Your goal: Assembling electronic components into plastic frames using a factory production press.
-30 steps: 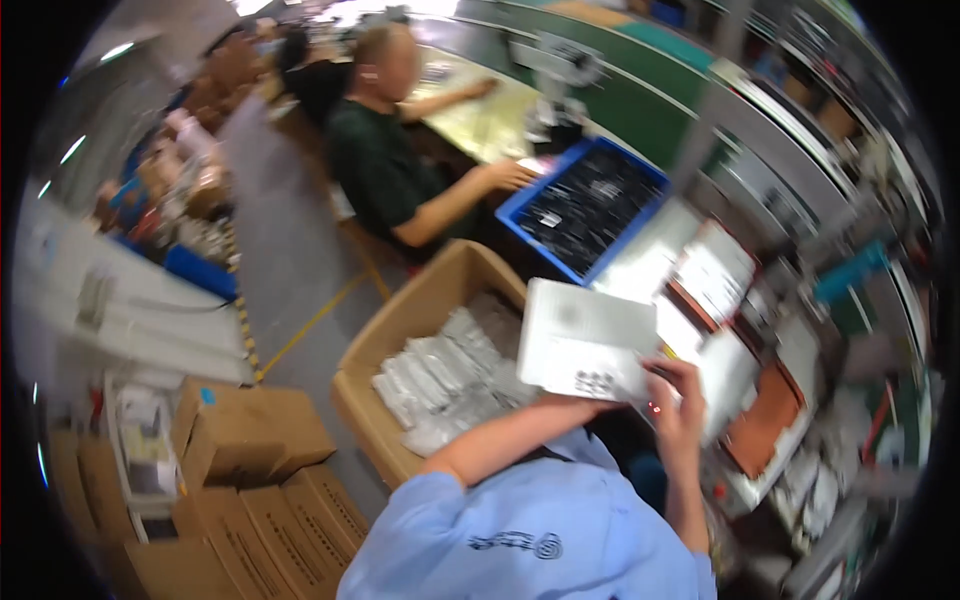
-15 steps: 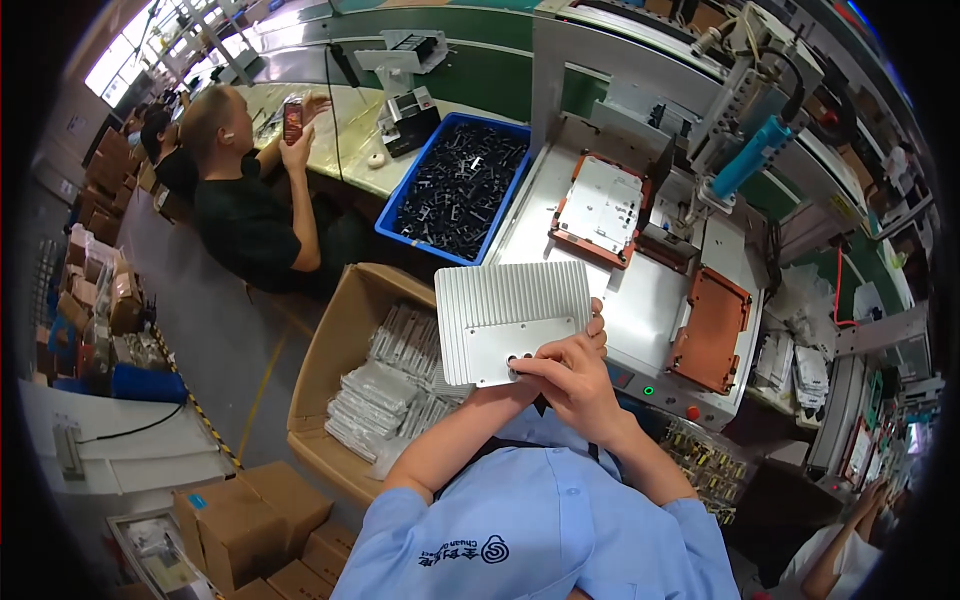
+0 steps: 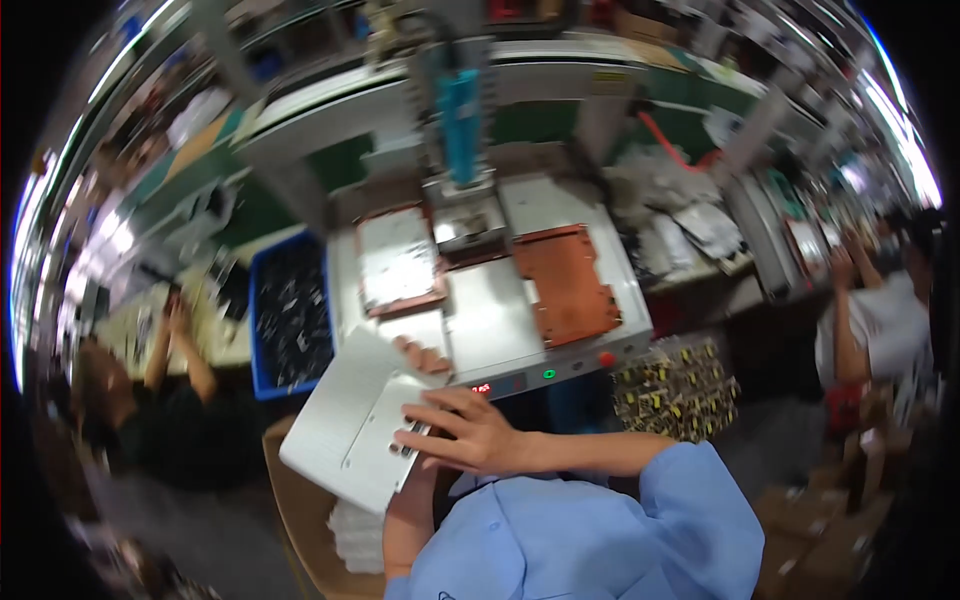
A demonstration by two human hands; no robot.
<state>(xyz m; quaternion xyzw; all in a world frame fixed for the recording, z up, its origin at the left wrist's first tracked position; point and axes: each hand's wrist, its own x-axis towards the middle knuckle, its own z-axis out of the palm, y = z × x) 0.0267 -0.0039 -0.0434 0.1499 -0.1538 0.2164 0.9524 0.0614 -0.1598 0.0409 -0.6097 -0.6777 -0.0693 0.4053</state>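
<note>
A silver ribbed metal housing (image 3: 350, 415) is tilted in front of my body. My left hand (image 3: 422, 357) grips it from beneath, with the fingertips showing past its far edge and the palm hidden. On the housing's flat raised panel, near its right end, are several small dark holes or fittings, too blurred to tell which. My right hand (image 3: 470, 432) lies over that end, fingers stretched out and apart, the tips touching the panel beside the dark spots.
Ahead stands a machine with a blue cylinder (image 3: 458, 125), a fixture holding a silver plate (image 3: 398, 258) and an orange-brown fixture (image 3: 568, 285). A blue bin (image 3: 256, 345) of black parts is at left, a cardboard box (image 3: 285, 500) below. People work on both sides.
My view has swung to the right, toward the machine. The housing has turned and tilted in my left hand. My right hand's fingers have spread out over the panel.
</note>
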